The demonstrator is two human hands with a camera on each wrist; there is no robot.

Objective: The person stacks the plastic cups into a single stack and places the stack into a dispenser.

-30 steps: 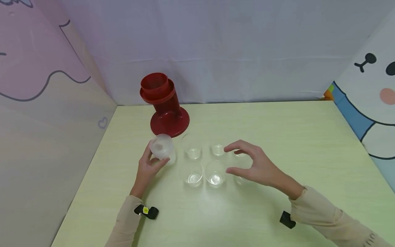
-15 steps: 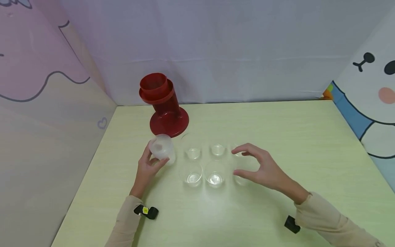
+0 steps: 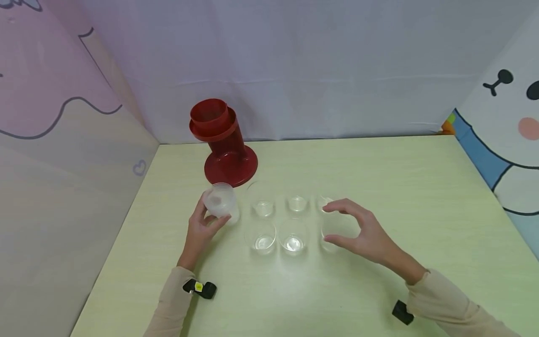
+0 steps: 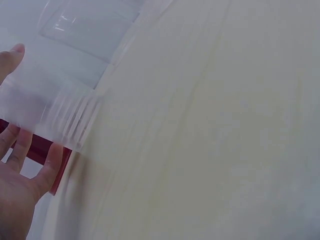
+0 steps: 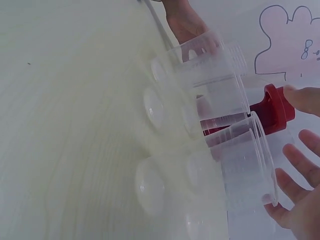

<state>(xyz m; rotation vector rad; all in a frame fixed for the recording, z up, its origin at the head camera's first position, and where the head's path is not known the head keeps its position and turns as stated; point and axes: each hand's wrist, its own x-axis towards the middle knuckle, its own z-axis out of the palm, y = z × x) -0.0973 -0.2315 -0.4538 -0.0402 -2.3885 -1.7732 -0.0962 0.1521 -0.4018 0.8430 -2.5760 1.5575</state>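
Clear plastic cups [image 3: 293, 238] stand upright on the table in two rows of three. At the left end of the rows, my left hand [image 3: 204, 231] grips a small stack of clear plastic cups [image 3: 220, 200], whose layered rims show in the left wrist view. My right hand [image 3: 366, 234] is at the right end, thumb and fingers spread wide apart beside the front right cup [image 3: 328, 241]. In the right wrist view a fingertip lies close to a cup rim [image 5: 274, 195]; whether it touches, I cannot tell. The hand partly covers the right-hand cups.
Behind the left hand stands a dark red cylinder on a round base [image 3: 231, 164], with a narrower red tube at its top. A pale curtain [image 3: 316, 70] hangs along the back edge of the light wooden table [image 3: 400, 187]. Printed panels flank both sides.
My right hand has shifted right and slightly toward me, away from the middle cups, uncovering more of the right-hand cups. The left hand and its stack stay in place.
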